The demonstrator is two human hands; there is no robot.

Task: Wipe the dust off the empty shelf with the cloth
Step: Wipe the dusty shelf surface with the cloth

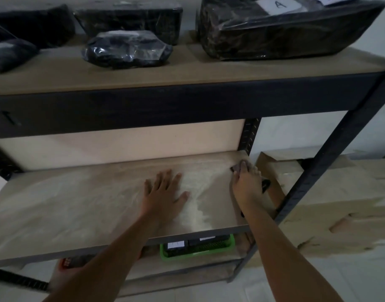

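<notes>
Right hand (247, 185) pressed a dark cloth (236, 168) at the shelf (78, 205) far right corner, fingers over it; left hand (163, 192) flat, fingers spread, on dusty board.

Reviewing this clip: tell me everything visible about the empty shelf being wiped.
The empty shelf is a flat, pale brown board that looks like fibreboard, the middle level of a dark metal rack. A whitish film of dust streaks its surface, thickest in a band near the middle-right. The left hand rests flat on it with spread fingers. The right hand presses a dark cloth onto the far right corner. Nothing else lies on it.
</notes>
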